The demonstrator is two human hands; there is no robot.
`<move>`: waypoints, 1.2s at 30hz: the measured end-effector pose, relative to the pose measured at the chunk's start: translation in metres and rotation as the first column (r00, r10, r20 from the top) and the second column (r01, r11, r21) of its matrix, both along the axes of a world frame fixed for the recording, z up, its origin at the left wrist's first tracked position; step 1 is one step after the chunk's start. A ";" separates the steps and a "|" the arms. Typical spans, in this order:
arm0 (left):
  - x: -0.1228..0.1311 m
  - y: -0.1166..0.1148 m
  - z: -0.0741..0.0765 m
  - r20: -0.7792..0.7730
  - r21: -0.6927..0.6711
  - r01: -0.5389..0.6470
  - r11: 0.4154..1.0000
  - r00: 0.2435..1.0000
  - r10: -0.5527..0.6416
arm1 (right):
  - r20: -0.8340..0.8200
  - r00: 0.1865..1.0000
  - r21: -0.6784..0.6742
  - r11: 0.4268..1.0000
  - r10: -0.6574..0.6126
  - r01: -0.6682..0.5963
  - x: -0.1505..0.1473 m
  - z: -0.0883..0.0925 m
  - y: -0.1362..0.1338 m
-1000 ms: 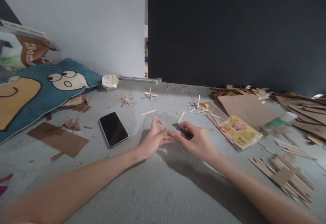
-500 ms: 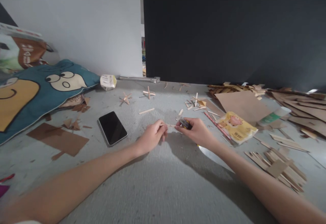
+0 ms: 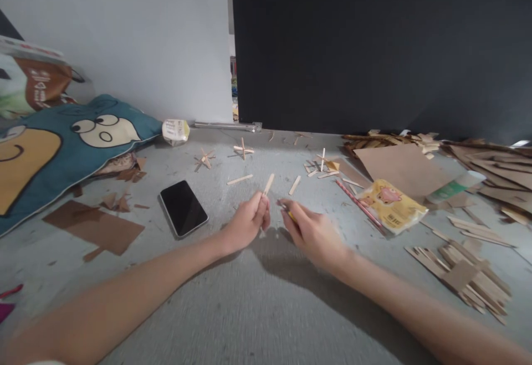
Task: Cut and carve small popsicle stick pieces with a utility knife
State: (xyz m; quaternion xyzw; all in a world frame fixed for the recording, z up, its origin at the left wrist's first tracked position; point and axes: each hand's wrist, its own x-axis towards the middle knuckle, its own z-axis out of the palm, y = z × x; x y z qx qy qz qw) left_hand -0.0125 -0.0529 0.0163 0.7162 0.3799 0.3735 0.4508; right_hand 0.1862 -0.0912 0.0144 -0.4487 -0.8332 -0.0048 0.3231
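My left hand is closed in a pinch on a thin wooden craft stick, which stands tilted up out of my fingers. My right hand is just to its right, fingers curled around a small utility knife with a yellow and dark body, mostly hidden by the hand. The knife tip points toward the lower end of the stick. Both hands hover just above the grey floor.
A black phone lies left of my hands. Loose sticks and small stick crosses lie beyond. A yellow packet, a red pencil and cardboard pieces are at right; a blue cushion at left.
My left hand has turned the stick from lying level between the hands to pointing up. My right hand has drawn back toward me with the knife.
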 end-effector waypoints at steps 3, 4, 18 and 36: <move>-0.001 0.000 -0.002 -0.007 -0.006 0.028 1.000 1.000 -0.028 | 0.057 0.998 -0.031 0.999 0.013 -0.012 -0.005 -0.002 -0.005; -0.002 0.000 -0.002 -0.020 0.004 0.028 1.000 0.999 -0.028 | 0.046 0.999 -0.035 0.999 0.013 -0.012 -0.006 -0.002 -0.005; -0.005 0.001 0.002 -0.313 0.148 0.068 0.987 0.950 -0.018 | -0.236 0.964 -0.059 0.989 0.121 -0.138 -0.006 -0.011 -0.015; -0.012 0.001 -0.003 -0.372 0.225 0.035 0.974 0.927 0.053 | -0.304 0.949 -0.098 0.988 0.087 -0.122 -0.007 -0.013 -0.014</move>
